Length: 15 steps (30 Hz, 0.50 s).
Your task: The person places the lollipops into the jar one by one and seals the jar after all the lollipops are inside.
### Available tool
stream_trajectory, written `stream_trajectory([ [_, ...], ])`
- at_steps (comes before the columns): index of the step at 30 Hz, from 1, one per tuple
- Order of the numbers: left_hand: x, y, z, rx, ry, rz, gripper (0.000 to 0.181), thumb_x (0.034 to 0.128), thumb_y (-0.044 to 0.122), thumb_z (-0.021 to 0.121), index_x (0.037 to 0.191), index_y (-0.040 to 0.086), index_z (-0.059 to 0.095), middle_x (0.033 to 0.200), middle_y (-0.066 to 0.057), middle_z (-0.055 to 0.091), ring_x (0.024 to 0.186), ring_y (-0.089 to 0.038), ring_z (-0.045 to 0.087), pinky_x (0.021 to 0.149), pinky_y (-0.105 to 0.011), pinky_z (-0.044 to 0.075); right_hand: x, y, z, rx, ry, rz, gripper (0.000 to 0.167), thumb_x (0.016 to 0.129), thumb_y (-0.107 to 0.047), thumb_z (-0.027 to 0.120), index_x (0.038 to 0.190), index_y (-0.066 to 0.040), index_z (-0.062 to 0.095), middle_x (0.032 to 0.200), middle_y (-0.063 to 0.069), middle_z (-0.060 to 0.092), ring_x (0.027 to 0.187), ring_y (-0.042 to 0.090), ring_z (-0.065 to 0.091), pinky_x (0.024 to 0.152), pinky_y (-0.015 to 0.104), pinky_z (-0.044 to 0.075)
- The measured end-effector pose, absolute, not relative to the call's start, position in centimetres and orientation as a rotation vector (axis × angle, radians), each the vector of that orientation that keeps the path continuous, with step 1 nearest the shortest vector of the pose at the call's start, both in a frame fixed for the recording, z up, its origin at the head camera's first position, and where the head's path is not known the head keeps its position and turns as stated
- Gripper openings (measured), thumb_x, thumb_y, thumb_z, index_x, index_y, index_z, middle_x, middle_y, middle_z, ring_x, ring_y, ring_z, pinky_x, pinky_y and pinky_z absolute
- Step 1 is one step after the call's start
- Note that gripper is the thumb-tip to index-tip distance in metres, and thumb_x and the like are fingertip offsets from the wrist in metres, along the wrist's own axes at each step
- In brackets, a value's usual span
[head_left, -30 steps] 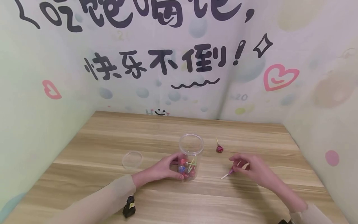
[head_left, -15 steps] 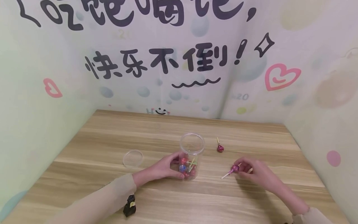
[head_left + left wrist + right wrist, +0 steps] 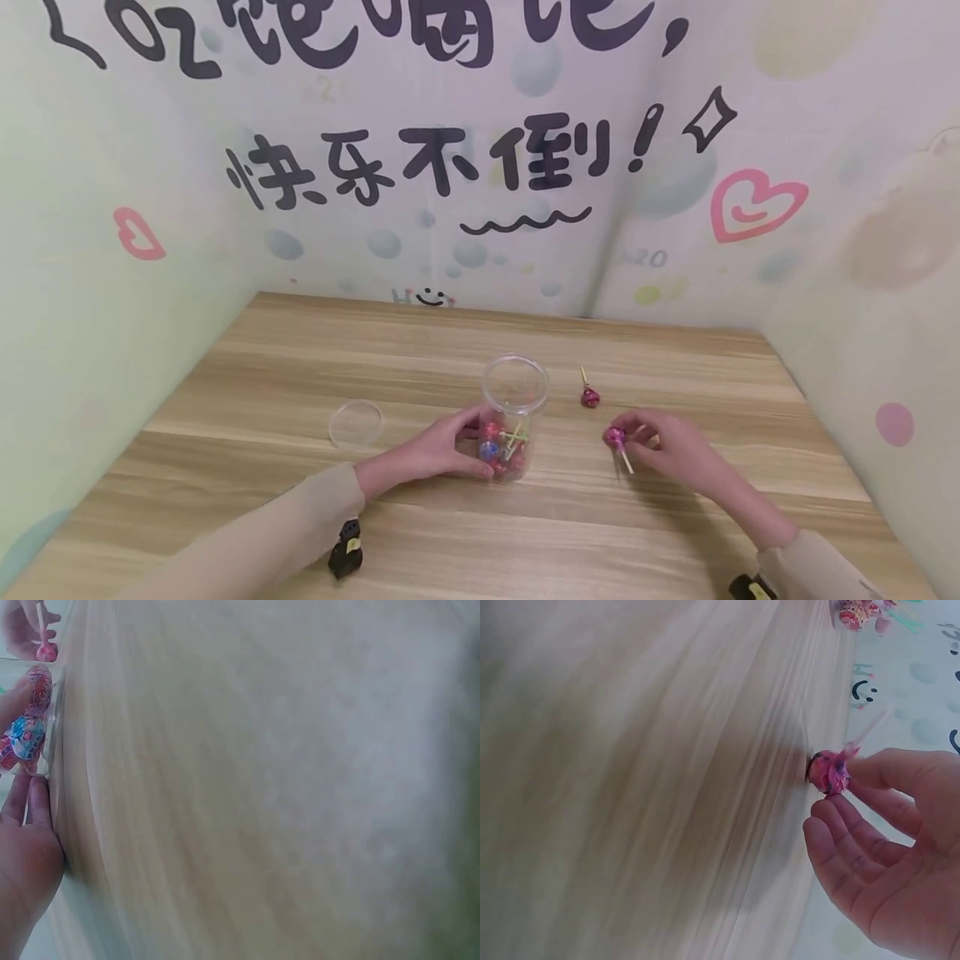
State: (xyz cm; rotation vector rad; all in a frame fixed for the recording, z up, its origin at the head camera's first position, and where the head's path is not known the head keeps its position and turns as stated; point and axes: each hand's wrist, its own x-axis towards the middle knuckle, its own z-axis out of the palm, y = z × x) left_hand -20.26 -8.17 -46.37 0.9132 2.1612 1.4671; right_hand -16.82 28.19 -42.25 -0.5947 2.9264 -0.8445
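A clear plastic jar (image 3: 514, 392) stands lidless on the table with several wrapped lollipops in its lower part, a blue one (image 3: 27, 735) among them. My left hand (image 3: 431, 448) holds the jar from its left side, thumb and fingers around the wall. To the right of it, my right hand (image 3: 675, 450) pinches a pink-wrapped lollipop (image 3: 615, 437) at the fingertips. In the right wrist view this lollipop (image 3: 829, 772) is by the tabletop with its stick pointing up and right. Another dark pink lollipop (image 3: 591, 397) lies behind the right hand, its stick pointing away.
A round clear lid (image 3: 356, 424) lies flat on the wooden table (image 3: 300, 367) left of the jar. Walls with printed lettering and hearts enclose the table at the back and sides.
The lollipop at my right hand has swung round: its stick pointed left and toward me and now points right and toward me. The left hand and jar stay put.
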Motion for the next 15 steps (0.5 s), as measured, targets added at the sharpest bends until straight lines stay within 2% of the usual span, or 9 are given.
stream_trajectory([
  [6,-20.28,-8.19,-46.29,0.912,2.148,1.464,0.071,0.08,0.014,0.082,0.141,0.007,0.046,0.14,-0.011,0.054,0.132,-0.028,0.052,0.111,-0.027,0.042,-17.25,27.45,-42.35,-0.625,2.942,-0.846,0.02,0.086,-0.007,0.072,0.106,-0.012,0.072,0.098,0.0,0.074,0.081,0.008,0.067,0.066,0.021,0.053],
  [15,-20.32,-8.16,-46.29,0.894,2.154,1.453,0.071,0.0796,0.015,0.083,0.14,0.01,0.046,0.139,-0.008,0.056,0.131,-0.026,0.052,0.111,-0.029,0.042,-17.57,27.72,-43.02,-0.661,2.894,-0.9,0.032,0.079,0.002,0.076,0.108,-0.009,0.071,0.102,0.004,0.074,0.084,0.013,0.069,0.072,0.023,0.057],
])
